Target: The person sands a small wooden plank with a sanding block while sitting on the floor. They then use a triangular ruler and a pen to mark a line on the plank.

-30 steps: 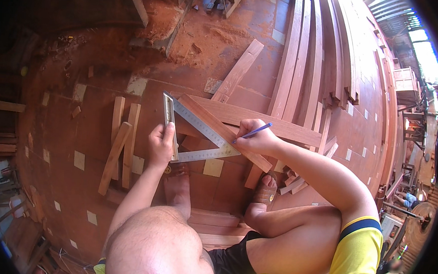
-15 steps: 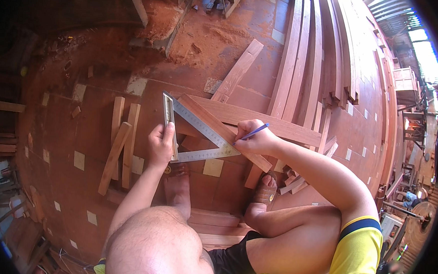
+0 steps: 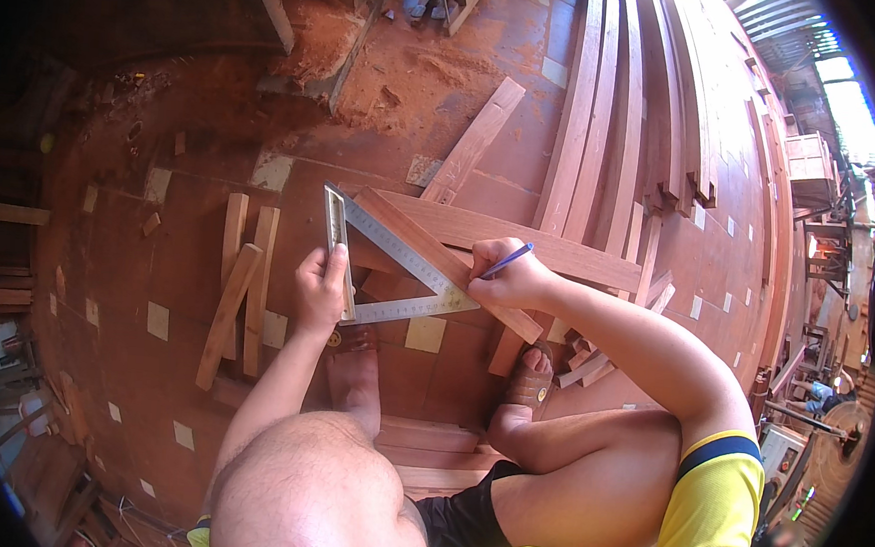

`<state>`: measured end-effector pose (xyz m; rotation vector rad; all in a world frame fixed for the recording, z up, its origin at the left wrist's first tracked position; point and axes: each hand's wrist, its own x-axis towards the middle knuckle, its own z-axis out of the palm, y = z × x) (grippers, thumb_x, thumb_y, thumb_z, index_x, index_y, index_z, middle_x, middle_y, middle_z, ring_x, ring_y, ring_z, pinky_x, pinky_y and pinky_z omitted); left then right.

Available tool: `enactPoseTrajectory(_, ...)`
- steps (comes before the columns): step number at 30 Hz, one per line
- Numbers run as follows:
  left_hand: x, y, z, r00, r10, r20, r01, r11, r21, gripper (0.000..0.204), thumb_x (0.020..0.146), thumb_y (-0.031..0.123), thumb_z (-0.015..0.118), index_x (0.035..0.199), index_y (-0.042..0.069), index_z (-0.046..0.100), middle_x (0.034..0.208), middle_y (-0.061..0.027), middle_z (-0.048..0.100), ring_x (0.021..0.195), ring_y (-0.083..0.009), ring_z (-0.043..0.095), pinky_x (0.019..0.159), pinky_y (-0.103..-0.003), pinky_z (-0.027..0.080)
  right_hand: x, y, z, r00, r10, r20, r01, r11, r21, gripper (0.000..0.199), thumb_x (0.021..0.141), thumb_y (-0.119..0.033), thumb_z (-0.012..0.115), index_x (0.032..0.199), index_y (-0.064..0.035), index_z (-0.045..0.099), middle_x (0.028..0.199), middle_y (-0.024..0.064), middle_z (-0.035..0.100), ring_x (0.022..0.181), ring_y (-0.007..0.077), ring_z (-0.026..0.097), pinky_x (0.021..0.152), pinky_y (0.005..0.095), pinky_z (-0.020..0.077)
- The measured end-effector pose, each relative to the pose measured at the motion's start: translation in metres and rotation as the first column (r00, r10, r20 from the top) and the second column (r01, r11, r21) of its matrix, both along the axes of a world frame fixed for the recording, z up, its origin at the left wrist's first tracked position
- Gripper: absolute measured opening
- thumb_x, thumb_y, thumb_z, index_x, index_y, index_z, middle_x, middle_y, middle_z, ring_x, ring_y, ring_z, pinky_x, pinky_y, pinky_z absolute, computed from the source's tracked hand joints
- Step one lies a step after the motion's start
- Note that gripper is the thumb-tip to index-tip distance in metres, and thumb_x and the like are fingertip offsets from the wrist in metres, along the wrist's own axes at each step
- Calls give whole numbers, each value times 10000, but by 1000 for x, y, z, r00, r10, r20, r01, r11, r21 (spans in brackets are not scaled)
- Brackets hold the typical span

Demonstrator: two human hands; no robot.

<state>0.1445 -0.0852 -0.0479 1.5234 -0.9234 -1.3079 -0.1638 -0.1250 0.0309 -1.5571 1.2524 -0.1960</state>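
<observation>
My left hand (image 3: 322,284) is closed round the thick edge of a metal triangular set square (image 3: 396,254). One long graduated side of the square lies along a short reddish wooden piece (image 3: 422,234), which slants down to the right. Pinched in my right hand (image 3: 510,278) is a blue pen (image 3: 510,260), held at the wood close to the square's right corner. My fingers hide the pen's tip. Under the slanting piece a longer wooden beam (image 3: 569,253) runs crosswise.
Long planks (image 3: 574,111) lie at the upper right. Several short sticks (image 3: 230,306) rest left of my left hand. Sawdust (image 3: 408,101) covers the floor ahead. My sandalled feet (image 3: 526,384) flank the work, with more boards (image 3: 428,435) between my legs.
The pen has shifted and tilted slightly in my right hand. My left hand and the set square stay in place.
</observation>
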Motion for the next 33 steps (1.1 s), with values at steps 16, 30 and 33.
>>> enactPoseTrajectory(16,2,0,-1,1000,-11,8,11,1000,-2,419,1085,317,635,751,78,555,620,23,553,519,-81,536,481,-288,428,-6,1,3,997,75,-6,-75,996,42,155,745,-141,754,742,-11,669,738,119,731,688,209,689,650,366,544)
enactPoseTrajectory(30,-1,0,2,1000,-5,-3,5,1000,10,419,1087,319,632,753,78,557,620,20,555,511,-88,546,478,-293,439,-6,2,3,991,129,-22,-128,992,16,146,729,-139,758,743,-17,679,718,119,713,678,227,691,648,370,551)
enactPoseTrajectory(33,1,0,-2,1000,-10,10,10,1000,-3,421,1088,317,633,749,80,554,623,23,553,512,-87,544,478,-293,438,-5,2,3,991,127,-39,-126,992,23,150,731,-140,760,743,-16,678,715,121,708,678,226,690,647,371,549)
